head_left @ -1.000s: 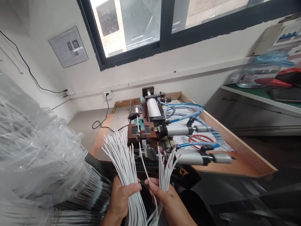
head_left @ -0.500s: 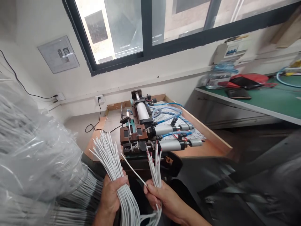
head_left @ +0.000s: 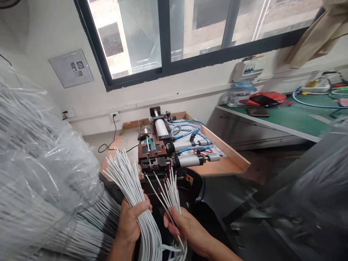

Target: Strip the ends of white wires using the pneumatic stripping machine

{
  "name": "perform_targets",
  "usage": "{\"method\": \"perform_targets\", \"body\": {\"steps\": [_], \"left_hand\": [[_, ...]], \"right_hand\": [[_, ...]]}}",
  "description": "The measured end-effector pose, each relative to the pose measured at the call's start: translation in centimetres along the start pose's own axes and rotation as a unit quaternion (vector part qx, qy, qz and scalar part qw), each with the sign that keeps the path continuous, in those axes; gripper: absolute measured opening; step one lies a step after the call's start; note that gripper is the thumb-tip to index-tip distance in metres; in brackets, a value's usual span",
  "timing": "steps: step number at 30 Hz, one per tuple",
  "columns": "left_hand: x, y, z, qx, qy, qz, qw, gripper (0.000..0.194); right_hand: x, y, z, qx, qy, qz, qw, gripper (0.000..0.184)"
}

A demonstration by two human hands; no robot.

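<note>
My left hand (head_left: 131, 217) is wrapped round a thick bundle of white cables (head_left: 126, 181), whose plain ends fan out upward. Beside it, my right hand (head_left: 185, 224) holds a smaller bunch of white cables (head_left: 172, 192) with reddish tips. One or two cables of this bunch lean apart to the left of the rest. Below the hands the cables hang down out of view. Just beyond them stands a pneumatic machine (head_left: 152, 152) with silver cylinders, brown blocks and blue air hoses; neither hand touches it.
Plastic-wrapped stacks of white cables (head_left: 54, 163) rise close on the left. The machine stands on a wooden tray (head_left: 231, 166) with raised edges. A green-topped table (head_left: 293, 119) at right bears a plastic jar (head_left: 237, 96), a red bag and a blue hose.
The single cable held out toward the machine has drawn back to the right, closer to the bunch in my right hand. The view has turned slightly right.
</note>
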State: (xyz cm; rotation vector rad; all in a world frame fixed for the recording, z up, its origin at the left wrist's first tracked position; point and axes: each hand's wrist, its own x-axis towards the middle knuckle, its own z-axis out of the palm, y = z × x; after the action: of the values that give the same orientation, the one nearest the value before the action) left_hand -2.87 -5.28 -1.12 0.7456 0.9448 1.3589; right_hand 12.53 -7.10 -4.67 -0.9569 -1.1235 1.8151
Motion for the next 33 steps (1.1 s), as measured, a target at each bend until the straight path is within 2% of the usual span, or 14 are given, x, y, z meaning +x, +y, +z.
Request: {"method": "perform_targets", "body": {"steps": [8,14,25,33], "left_hand": [[1.0,-0.7,0.9,0.029,-0.009,-0.003,1.0,0.009],[1.8,-0.8,0.5,0.025,0.028,-0.007,0.999,0.016],[2.1,-0.7,-0.2,0.044,0.054,0.0,0.998,0.017],[2.4,-0.2,-0.3,0.051,0.038,-0.002,0.998,0.015]], "right_hand": [[0.4,0.3,-0.8,-0.028,-0.018,0.013,0.999,0.055],[0.6,1.3,-1.4,-0.04,-0.032,0.027,0.998,0.056],[1.2,2.9,-1.7,-0.066,-0.07,0.038,0.995,0.06],[1.2,3.1,-1.5,-0.071,-0.084,0.06,0.992,0.06]]}}
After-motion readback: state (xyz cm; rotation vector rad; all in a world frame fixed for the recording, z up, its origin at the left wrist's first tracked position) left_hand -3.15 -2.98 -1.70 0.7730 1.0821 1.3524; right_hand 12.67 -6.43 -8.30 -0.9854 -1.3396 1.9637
